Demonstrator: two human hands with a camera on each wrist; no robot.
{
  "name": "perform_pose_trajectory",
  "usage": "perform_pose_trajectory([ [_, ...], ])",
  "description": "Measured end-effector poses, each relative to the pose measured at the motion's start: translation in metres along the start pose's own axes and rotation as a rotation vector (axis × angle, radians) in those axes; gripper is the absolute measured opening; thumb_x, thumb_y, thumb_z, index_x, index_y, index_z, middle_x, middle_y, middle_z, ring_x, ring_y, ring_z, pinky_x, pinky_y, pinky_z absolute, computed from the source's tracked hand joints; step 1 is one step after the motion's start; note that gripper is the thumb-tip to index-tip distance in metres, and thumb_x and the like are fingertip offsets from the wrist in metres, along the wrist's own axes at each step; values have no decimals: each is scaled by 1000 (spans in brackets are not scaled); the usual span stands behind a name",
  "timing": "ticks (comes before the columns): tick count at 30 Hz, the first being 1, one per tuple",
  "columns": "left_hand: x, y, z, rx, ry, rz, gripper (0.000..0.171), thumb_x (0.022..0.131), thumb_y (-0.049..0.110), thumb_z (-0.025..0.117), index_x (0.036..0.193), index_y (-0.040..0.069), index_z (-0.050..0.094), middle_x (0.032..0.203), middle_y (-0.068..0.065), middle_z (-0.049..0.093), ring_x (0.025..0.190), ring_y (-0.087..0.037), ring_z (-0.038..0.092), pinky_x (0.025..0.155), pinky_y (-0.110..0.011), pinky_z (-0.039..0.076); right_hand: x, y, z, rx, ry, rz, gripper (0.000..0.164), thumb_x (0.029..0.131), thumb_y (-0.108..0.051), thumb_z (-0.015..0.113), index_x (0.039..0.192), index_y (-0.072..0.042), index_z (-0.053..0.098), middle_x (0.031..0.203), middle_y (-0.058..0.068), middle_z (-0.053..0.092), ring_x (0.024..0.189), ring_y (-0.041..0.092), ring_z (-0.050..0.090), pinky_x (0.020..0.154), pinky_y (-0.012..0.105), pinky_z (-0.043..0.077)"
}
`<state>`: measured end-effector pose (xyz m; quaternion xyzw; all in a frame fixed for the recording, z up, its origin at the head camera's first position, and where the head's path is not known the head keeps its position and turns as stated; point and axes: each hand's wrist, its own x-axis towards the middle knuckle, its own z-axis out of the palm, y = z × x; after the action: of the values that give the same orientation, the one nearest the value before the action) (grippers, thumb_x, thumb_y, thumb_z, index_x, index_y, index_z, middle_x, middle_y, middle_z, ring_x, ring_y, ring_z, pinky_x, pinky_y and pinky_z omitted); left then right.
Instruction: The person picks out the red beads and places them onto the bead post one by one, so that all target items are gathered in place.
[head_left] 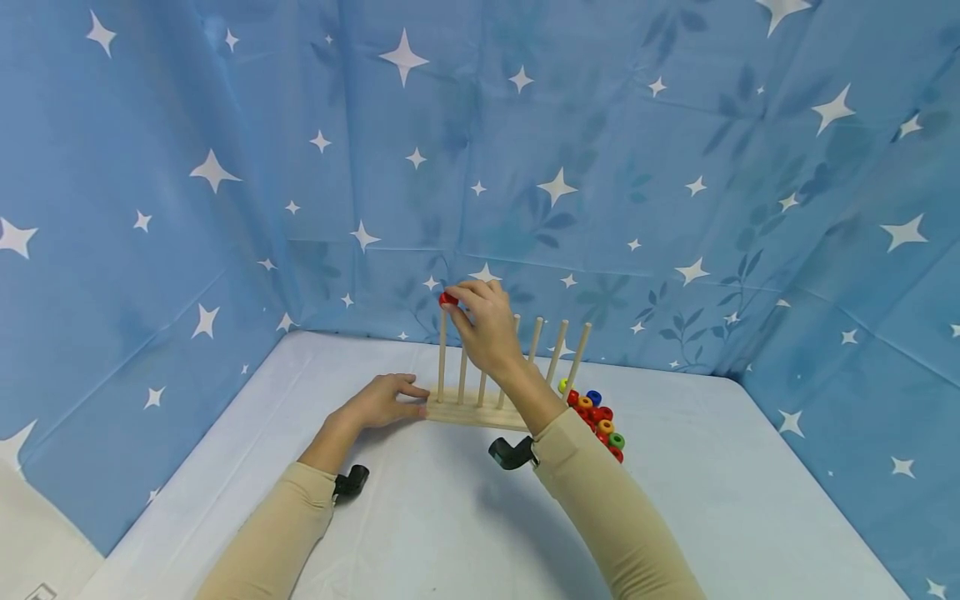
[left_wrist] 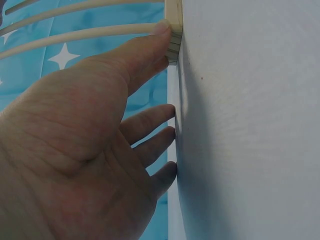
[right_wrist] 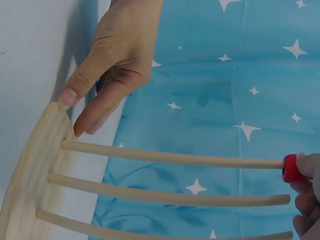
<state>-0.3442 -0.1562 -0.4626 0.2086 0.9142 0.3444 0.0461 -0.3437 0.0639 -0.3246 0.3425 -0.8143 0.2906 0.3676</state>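
Note:
At the top of the leftmost peg (head_left: 442,358), my right hand (head_left: 487,327) pinches a red bead (head_left: 448,299) between thumb and fingers. The right wrist view shows that red bead (right_wrist: 291,169) at the peg's tip, its hole lined up with the rod. Several upright pegs rise from a pale wooden base (head_left: 472,414), all bare where visible; my right hand and forearm hide some of them. With thumb and index finger, my left hand (head_left: 381,402) holds the base's left end. Its other fingers touch the tabletop in the left wrist view.
Loose beads (head_left: 604,427) in red, orange, green, blue and yellow lie in a pile at the base's right end. A white cloth covers the table (head_left: 420,517). Behind and at both sides hangs a blue curtain (head_left: 465,208) with white stars.

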Motion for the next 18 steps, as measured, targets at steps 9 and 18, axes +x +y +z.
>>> perform_pose_trajectory([
  [9,1,-1,1,2,-1,-14,44,95,36,77,133,14,74,158,-26,46,149,-49,38,121,-64,32,1,-2,3,-44,-19,-31,22,99,-16,72,115,-3,79,114,11,76,97,31,60,87,47,48],
  [18,1,-1,1,0,-3,-18,44,95,37,77,133,15,73,159,-25,46,149,-49,38,121,-64,31,-2,-3,5,-83,-43,-4,23,98,-20,73,115,-6,80,114,8,76,93,28,56,86,46,43],
])
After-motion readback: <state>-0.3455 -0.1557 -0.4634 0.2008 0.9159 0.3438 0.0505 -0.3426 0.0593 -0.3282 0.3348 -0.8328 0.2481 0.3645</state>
